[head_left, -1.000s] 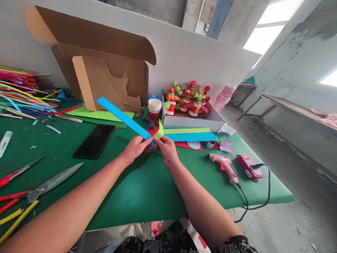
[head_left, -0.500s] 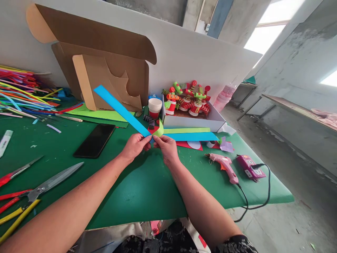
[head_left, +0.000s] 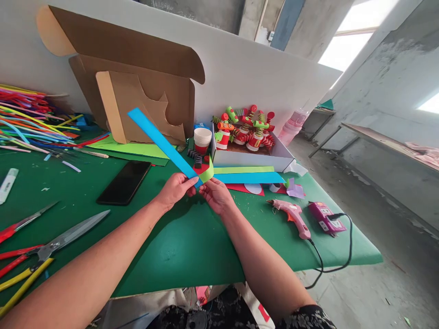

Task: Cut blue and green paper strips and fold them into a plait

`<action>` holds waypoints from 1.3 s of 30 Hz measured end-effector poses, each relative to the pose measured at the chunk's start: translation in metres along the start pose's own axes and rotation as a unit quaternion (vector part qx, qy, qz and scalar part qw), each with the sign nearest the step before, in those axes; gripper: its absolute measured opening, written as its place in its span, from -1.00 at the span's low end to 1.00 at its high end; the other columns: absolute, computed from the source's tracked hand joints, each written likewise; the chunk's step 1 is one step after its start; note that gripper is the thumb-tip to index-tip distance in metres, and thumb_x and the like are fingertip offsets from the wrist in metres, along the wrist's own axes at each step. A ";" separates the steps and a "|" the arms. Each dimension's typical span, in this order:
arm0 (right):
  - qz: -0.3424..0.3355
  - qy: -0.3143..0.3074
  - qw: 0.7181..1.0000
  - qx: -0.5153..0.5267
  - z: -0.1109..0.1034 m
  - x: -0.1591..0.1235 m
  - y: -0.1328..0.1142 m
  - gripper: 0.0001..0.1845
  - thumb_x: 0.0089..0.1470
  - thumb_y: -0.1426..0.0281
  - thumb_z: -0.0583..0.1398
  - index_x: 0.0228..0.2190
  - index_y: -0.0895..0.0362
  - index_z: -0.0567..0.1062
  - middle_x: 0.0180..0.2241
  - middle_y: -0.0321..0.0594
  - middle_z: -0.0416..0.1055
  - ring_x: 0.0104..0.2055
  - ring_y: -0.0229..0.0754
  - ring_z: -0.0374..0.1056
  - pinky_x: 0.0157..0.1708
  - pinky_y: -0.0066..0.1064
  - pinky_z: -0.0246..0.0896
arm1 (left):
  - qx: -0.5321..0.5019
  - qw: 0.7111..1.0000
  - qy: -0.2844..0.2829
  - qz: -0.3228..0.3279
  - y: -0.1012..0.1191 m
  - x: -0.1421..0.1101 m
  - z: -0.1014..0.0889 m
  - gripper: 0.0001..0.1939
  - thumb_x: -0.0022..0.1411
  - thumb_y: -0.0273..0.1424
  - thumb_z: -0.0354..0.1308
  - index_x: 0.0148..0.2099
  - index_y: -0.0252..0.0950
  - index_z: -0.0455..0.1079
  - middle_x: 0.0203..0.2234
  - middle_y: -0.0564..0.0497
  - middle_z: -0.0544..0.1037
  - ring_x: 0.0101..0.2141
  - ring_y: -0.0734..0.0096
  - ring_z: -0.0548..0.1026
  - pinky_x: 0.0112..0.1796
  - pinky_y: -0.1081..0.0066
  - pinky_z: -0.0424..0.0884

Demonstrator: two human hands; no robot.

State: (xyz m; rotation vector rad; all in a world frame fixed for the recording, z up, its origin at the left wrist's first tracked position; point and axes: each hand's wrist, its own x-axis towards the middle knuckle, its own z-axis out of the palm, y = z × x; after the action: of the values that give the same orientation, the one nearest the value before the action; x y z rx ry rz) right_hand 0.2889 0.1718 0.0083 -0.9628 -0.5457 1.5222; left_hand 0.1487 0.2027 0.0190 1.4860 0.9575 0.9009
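A long blue paper strip point(head_left: 159, 139) slants up and to the left from my fingers, and my left hand point(head_left: 174, 189) pinches its lower end between thumb and fingers. At that end a light green paper strip point(head_left: 207, 173) crosses it and curls up in a bend. My right hand point(head_left: 217, 195) is closed at the crossing, its thumb and fingertips on the green strip's lower part. Some of the fingertips are hidden beneath the paper. Just behind lie more strips, one blue point(head_left: 252, 177) and one green point(head_left: 245, 169).
A stack of paper cups point(head_left: 202, 138) and a white box point(head_left: 252, 160) of paper-cup figures stand behind my hands. At right lie a pink glue gun point(head_left: 293, 214) and a purple power strip point(head_left: 327, 218). Phone point(head_left: 125, 183), scissors point(head_left: 65, 235) and pipe cleaners point(head_left: 30, 123) are left.
My right thumb and fingers have shifted slightly down and right at the crossing. The green bend stands a little lower and wider, and the blue strip's far end has swung slightly right.
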 end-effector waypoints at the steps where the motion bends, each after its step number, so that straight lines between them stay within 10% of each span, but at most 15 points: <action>1: 0.001 0.001 1.000 -0.003 0.000 0.000 0.000 -0.82 -0.16 0.43 0.42 -0.52 0.16 0.51 -0.63 -0.37 0.38 -0.59 -0.39 0.28 -0.50 -0.56 0.33 | 0.002 1.000 -0.003 0.000 0.000 0.000 0.000 -0.56 -0.01 0.02 0.28 -0.57 -0.26 0.39 -0.71 0.03 0.47 -0.63 0.43 0.38 -0.53 0.40 0.32; 39: -0.159 0.047 0.958 -0.233 -0.004 0.004 0.008 -0.80 -0.23 0.26 0.34 -0.58 0.13 0.51 -0.67 -0.40 0.39 -0.63 -0.33 0.24 -0.57 -0.46 0.15 | -0.038 0.995 -0.051 -0.071 -0.009 0.003 0.001 -0.43 -0.07 0.17 0.26 -0.45 -0.29 0.37 -0.67 0.01 0.48 -0.61 0.41 0.42 -0.54 0.39 0.35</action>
State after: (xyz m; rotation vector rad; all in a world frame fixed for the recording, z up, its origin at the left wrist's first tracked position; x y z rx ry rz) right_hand 0.2879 0.1737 -0.0015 -1.2301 -0.9688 1.0719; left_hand 0.1494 0.2055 0.0106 1.3673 0.9316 0.7432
